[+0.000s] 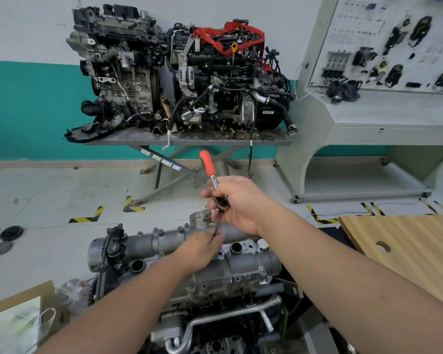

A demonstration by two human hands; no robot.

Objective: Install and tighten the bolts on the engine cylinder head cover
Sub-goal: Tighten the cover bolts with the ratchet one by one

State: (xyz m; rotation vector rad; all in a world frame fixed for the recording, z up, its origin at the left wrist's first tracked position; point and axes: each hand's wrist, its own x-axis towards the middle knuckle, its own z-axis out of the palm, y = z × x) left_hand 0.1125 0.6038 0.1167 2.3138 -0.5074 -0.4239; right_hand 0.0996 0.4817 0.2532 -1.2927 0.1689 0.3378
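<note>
Right hand (237, 200) grasps ratchet wrench (213, 178) at its head, orange handle up. Left hand (202, 247) pinches the extension bar (216, 227) above cylinder head cover (164, 241), centre foreground. Pale floor (49, 190), hazard tape; teal-banded wall (23, 111); two engines on lift table (189, 141); wooden board (404, 249) right.

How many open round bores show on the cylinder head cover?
2: one bore near the left end, one bore right of the left hand. Hands may hide others.
</note>
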